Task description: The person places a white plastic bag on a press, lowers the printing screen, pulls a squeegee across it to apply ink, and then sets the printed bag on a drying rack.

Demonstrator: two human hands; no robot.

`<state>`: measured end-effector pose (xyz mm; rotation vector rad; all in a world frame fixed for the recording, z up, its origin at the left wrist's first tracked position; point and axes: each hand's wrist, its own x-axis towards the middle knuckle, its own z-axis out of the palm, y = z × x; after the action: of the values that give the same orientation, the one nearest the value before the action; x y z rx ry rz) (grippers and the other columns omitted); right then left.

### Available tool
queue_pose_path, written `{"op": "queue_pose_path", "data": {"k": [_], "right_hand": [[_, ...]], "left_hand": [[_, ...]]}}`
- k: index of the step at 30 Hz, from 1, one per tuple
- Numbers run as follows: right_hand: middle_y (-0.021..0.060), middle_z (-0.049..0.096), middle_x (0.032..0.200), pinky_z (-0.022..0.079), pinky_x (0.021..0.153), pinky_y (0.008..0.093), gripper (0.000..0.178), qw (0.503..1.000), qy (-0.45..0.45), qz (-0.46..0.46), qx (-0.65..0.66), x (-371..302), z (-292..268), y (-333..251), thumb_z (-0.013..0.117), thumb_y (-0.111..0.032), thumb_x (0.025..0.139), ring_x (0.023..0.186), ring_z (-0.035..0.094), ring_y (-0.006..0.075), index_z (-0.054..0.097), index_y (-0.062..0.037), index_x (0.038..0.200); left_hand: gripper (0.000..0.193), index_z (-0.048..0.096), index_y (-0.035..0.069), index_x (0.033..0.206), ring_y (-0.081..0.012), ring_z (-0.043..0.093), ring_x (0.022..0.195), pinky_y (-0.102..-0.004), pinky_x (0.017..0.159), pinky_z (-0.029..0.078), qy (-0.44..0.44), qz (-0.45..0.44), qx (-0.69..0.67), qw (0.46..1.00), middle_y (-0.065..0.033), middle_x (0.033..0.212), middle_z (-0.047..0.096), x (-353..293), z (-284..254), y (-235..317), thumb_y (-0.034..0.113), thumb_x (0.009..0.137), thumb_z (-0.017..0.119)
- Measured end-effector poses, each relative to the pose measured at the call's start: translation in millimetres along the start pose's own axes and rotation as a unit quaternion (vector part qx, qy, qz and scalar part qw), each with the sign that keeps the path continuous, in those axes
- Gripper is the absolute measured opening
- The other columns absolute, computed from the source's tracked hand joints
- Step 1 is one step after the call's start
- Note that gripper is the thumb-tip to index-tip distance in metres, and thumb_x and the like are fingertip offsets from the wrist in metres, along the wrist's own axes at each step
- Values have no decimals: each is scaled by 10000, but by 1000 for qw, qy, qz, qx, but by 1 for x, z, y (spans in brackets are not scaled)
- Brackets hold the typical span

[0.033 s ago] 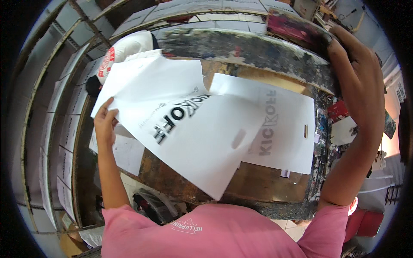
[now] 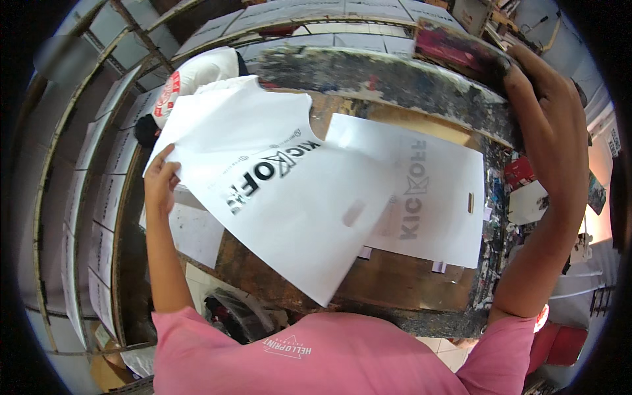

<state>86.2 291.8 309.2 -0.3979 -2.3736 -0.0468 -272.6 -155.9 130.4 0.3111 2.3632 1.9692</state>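
Note:
My left hand (image 2: 162,181) pinches the left edge of a white bag (image 2: 296,217) with bold black lettering and a die-cut handle slot. The bag is lifted and slightly curled. Its right part overlaps a second white bag (image 2: 454,204) on the worktable (image 2: 408,283), whose lettering looks grey and faint. My right hand (image 2: 550,118) is raised at the far right, closed on the corner of a tilted, paint-stained frame (image 2: 395,82), which looks like a printing screen. The fingertips there are partly hidden.
Racks (image 2: 115,178) holding white sheets line the left and the back. White cloth with red print (image 2: 197,79) is at the far left of the table. Small purple tabs (image 2: 439,266) show at the lying bag's near edge. A red box (image 2: 520,172) stands at right.
The lifted bag has slid slightly left across the lying one, uncovering another purple tab at its near edge. My right hand still holds the raised frame.

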Motion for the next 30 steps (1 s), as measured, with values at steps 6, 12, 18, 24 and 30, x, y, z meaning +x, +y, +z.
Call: {"op": "queue_pose_path", "data": {"k": [6,12,18,24,30], "right_hand": [[263,644,848,481,798,462,393,999,39,-17,-30,-4,12,-17,546,-333,919,813,626,432,678,20,1029],[244,601,797,420,830,475,378,999,38,5,-30,-13,4,-19,540,-344,914,812,547,432,620,26,911],[255,597,870,431,824,469,394,1000,4,-9,14,-8,2,-17,547,-354,918,863,566,430,608,32,969],[132,648,762,487,634,391,448,976,-94,195,11,3,-8,-63,513,-391,895,667,579,244,670,15,1000],[106,654,787,497,605,343,437,999,9,37,-33,-23,-2,-48,493,-398,900,711,594,184,644,-3,1008]], "left_hand": [[650,492,6,1461,-100,626,829,-259,733,524,-63,-74,63,993,-34,1055,663,133,-59,-42,11,815,556],[739,512,154,1498,-220,634,874,-362,751,542,31,-211,186,959,-92,1083,672,234,-119,-107,57,766,553],[857,180,203,1634,-485,320,1451,-574,1168,298,269,-122,597,746,-326,1628,174,199,-105,-94,156,881,587],[415,574,8,1396,-275,608,1250,-382,1076,441,-124,297,377,868,-209,1337,644,-35,105,-33,162,1013,623],[1123,251,-18,1576,-382,158,1549,-512,1268,100,-424,328,427,729,-219,1637,271,-236,227,-60,658,811,719]]}}
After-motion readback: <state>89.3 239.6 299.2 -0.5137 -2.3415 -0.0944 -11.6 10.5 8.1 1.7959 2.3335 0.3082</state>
